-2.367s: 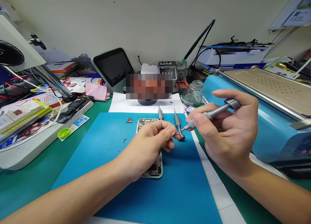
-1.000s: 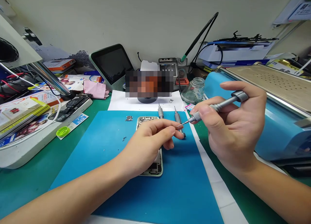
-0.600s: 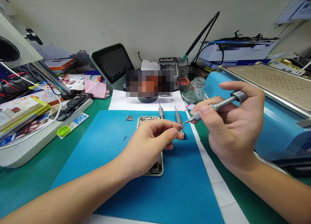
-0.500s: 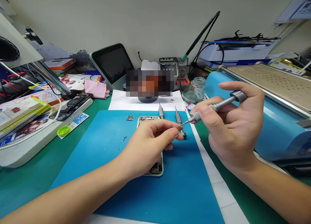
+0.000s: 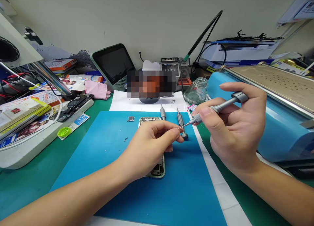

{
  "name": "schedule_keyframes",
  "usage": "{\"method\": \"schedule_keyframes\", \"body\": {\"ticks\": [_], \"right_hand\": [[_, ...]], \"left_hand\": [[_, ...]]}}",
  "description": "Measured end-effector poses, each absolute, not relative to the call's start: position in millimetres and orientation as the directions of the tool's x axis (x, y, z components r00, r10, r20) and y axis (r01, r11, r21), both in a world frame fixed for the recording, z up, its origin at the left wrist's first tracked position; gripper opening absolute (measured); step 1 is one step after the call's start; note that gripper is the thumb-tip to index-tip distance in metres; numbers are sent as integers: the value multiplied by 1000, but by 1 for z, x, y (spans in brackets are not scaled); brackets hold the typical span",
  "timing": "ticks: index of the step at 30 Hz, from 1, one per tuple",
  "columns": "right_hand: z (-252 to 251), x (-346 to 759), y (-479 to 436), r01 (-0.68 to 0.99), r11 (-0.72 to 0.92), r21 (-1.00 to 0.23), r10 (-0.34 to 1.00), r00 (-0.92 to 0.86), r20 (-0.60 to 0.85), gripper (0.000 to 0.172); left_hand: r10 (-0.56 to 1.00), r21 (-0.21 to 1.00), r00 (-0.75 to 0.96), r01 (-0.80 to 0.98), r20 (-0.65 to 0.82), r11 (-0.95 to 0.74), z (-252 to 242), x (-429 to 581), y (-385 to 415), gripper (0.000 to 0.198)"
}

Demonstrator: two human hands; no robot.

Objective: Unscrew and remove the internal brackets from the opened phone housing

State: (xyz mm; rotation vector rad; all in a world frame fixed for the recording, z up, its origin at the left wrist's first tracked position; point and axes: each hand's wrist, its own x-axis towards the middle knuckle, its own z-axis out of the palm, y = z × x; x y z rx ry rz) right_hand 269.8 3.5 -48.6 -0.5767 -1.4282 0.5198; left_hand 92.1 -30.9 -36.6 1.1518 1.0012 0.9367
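Note:
My right hand [image 5: 236,131] is wrapped round a grey precision screwdriver [image 5: 222,105], its tip pointing left and down. The tip meets the fingertips of my left hand [image 5: 150,147], where thumb and forefinger are pinched together. Whatever sits in that pinch is too small to make out. Beneath my left hand lies an opened phone [image 5: 160,170], its middle hidden by the hand. Two more screwdrivers, one short-looking [image 5: 163,113] and one with a wide cap [image 5: 181,121], rest behind my fingers. A small metal part [image 5: 130,119] and tiny loose pieces [image 5: 126,139] lie left of the phone.
Everything central lies on a blue mat [image 5: 186,193]. Behind it stand a glass jar [image 5: 199,90], a soldering station [image 5: 170,66] and a tilted screen [image 5: 114,64]. A blue machine [image 5: 265,115] borders the right; boxes and a microscope stand [image 5: 49,76] crowd the left.
Both hands stay almost still. The screwdriver tip has shifted very slightly left against the pinched fingertips of my left hand.

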Motion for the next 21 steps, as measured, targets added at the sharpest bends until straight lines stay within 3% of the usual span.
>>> {"method": "schedule_keyframes", "body": {"ticks": [21], "right_hand": [[-48, 269, 4, 66, 754, -653, 646, 100, 756, 43]], "left_hand": [[950, 992, 290, -5, -118, 124, -37, 92, -30, 17]]}}
